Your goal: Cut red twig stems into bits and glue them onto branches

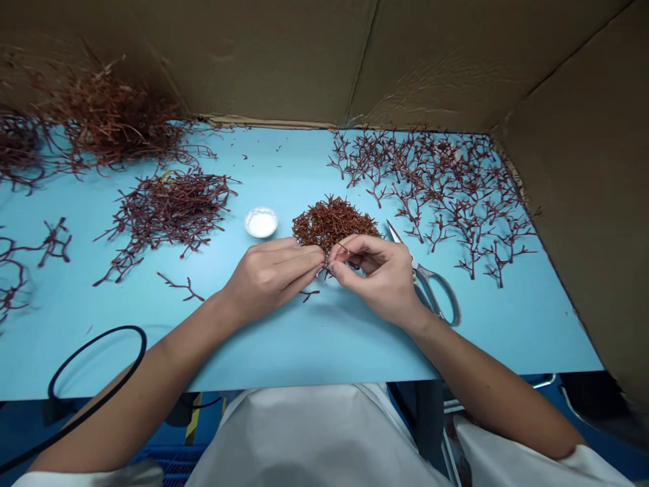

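Note:
Both hands meet at the middle of the blue table, just in front of a round heap of short reddish-brown twig pieces (334,220). My left hand (271,276) is closed, its fingertips pinched together on a small branched twig. My right hand (378,274) is closed too, thumb and fingers pinching a thin brown twig piece (345,249) at the left fingertips. The fingers hide most of what they hold. A loose forked twig (310,294) lies below the hands. Scissors (430,287) lie partly behind my right hand. A small white dish (261,222) with white contents stands beyond my left hand.
Many branched twigs (471,196) are spread at the back right. A bundle of dark red twigs (172,210) and a tangled brown pile (111,115) lie left. A black cable (142,345) loops over my left forearm. Cardboard walls (274,61) enclose the table's back and right.

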A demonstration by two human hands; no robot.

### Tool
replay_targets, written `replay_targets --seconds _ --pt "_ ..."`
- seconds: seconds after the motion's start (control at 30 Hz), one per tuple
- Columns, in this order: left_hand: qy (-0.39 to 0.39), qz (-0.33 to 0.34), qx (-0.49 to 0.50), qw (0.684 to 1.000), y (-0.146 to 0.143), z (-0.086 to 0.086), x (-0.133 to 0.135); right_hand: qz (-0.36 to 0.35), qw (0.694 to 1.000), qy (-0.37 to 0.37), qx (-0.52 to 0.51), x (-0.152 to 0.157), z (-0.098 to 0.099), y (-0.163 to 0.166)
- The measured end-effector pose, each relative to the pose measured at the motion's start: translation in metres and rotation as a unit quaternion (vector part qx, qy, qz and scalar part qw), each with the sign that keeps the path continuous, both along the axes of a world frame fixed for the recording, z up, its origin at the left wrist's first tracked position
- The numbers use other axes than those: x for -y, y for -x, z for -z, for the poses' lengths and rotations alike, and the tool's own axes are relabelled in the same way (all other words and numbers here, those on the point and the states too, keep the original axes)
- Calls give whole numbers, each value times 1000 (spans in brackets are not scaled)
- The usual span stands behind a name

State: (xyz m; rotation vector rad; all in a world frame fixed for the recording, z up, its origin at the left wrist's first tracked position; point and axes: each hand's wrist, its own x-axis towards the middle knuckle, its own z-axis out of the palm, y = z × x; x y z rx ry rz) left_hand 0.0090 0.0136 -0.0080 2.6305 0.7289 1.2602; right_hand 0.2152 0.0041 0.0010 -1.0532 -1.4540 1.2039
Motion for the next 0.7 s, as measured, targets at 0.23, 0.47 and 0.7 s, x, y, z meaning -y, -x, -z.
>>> replay_targets --seconds 0.23,0.47,0.7 --pt "46 -16 11 999 3 -1 -3 -1 999 25 -35 -3 2 -2" --pt "331 -106 154 925 -5 -15 5 24 996 18 -81 -12 -2 -9" --pt "564 -2 228 794 -9 -16 3 -22 1000 -5 -17 -15 -5 -14"
